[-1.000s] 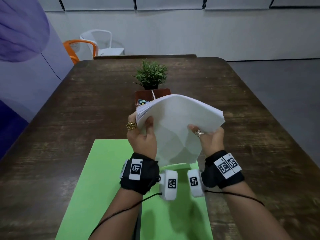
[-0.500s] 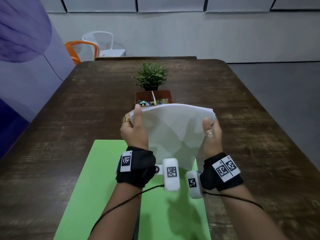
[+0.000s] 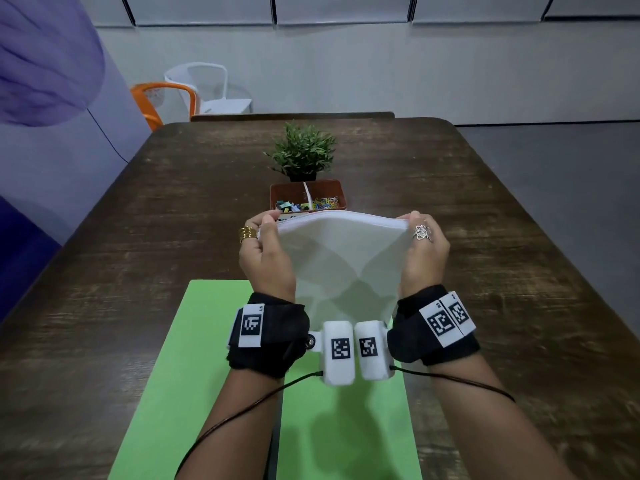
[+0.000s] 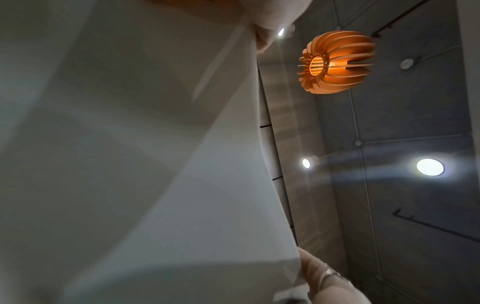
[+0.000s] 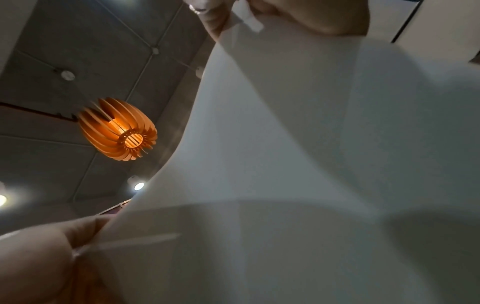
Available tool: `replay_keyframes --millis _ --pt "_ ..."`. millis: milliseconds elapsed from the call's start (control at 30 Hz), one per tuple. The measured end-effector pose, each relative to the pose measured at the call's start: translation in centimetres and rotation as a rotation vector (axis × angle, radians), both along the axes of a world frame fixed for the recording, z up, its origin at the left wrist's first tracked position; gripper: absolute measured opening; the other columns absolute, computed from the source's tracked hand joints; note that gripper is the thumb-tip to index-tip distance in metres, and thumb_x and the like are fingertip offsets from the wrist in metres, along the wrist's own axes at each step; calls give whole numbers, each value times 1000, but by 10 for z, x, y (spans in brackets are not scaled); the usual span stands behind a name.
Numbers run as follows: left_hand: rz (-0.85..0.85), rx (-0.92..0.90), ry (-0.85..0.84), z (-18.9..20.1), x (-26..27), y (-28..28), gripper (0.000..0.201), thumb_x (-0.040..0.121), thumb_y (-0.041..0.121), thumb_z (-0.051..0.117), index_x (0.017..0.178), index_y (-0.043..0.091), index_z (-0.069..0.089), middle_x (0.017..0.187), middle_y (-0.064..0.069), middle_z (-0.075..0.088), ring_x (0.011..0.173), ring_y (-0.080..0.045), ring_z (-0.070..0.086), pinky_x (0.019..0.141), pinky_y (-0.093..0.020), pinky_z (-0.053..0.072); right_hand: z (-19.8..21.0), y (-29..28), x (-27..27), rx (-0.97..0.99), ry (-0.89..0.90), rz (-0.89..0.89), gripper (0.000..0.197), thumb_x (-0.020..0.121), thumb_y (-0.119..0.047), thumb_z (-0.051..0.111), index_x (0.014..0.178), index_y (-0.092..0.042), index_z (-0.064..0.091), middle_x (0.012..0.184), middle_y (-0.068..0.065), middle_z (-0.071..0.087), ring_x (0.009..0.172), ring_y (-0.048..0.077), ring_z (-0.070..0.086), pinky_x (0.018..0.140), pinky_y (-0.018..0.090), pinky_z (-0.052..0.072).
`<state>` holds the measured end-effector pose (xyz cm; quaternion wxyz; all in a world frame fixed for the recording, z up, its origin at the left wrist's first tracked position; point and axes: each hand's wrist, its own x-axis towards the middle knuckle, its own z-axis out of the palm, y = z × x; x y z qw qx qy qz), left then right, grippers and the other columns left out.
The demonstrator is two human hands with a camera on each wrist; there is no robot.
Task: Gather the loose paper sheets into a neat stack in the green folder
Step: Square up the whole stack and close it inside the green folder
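A stack of white paper sheets point(image 3: 341, 261) stands on edge, upright above the open green folder point(image 3: 207, 368) lying on the table. My left hand point(image 3: 265, 244) grips the stack's upper left corner and my right hand point(image 3: 424, 244) grips its upper right corner. The sheets bow and crease between the hands. The stack's lower edge is hidden behind my wrist cameras. In the left wrist view the paper point(image 4: 130, 164) fills the left side. In the right wrist view the paper point(image 5: 311, 164) fills the right side, with fingers pinching its corners.
Beyond the paper, a brown tray point(image 3: 308, 195) of coloured clips sits on the dark wooden table point(image 3: 138, 237), with a small potted plant point(image 3: 303, 152) behind it. An orange chair point(image 3: 156, 98) and a white chair point(image 3: 207, 88) stand past the table's far end.
The stack has been turned from tilted to squarely upright. Both hands have slid up to its top corners and spread apart, and the top edge now looks level and even.
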<state>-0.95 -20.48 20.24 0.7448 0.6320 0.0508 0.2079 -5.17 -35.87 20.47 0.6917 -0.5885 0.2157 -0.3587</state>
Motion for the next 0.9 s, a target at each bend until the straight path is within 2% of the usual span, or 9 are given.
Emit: replay_keyframes --millis 133,167,300,433,500,567,700,833,900 --pt "-169 93 -54 -4 1 12 7 90 39 52 93 34 56 93 6 59 89 -17 57 81 -38 48 -3 -10 -8 -68 -35 221 9 89 -30 55 87 -21 57 76 -5 57 63 3 54 55 18 44" --pt "-231 158 -86 -8 2 18 17 84 39 59 99 37 50 99 6 57 92 -17 58 83 -36 49 -7 -15 -10 -80 -48 303 12 85 -25 60 95 -24 54 83 -4 57 67 3 56 58 17 47" --pt "-212 329 -155 -15 1 20 51 82 -6 59 105 35 38 101 11 53 94 -15 58 90 -38 50 -14 -16 -12 -192 3 346 48 81 15 58 100 -27 46 94 -3 55 75 -5 59 65 16 50" --pt "-93 219 -148 -8 -4 2 50 82 -15 51 111 23 37 97 13 52 88 -5 57 87 -21 47 -11 -4 -13 -211 -38 220 46 81 14 57 94 -28 46 92 -4 55 78 -5 58 68 15 49" --pt "-57 206 -196 -7 -9 -2 50 82 -14 51 114 21 37 99 15 52 87 6 56 84 -11 44 -10 -4 -16 -229 -86 185 46 81 11 60 95 -31 46 96 -1 55 85 5 57 72 19 50" --pt "-42 222 -230 -9 -16 -4 49 83 -13 51 116 21 36 103 15 51 90 10 55 83 -6 42 -10 -6 -20 -275 -110 153 46 81 10 61 95 -31 46 97 -2 53 86 4 56 71 15 48" --pt "-59 249 -220 -26 -24 -6 49 84 -10 51 121 19 35 108 4 52 94 1 55 88 -13 44 -26 -5 -27 -331 -52 127 44 81 6 62 95 -32 46 100 0 54 80 -9 54 70 9 45" --pt "-168 309 -241 -45 -17 12 52 82 13 63 124 25 36 111 2 58 102 -8 60 88 -20 48 -31 -21 -29 -282 -68 242 63 71 9 73 109 -33 45 103 -7 54 85 -4 57 73 12 48" --pt "-259 300 -136 -58 -14 23 45 80 21 66 119 20 44 103 7 62 93 3 61 80 -19 50 -40 -40 -26 -256 -28 374 83 59 7 82 119 -32 41 111 -6 54 93 -1 58 77 12 48"
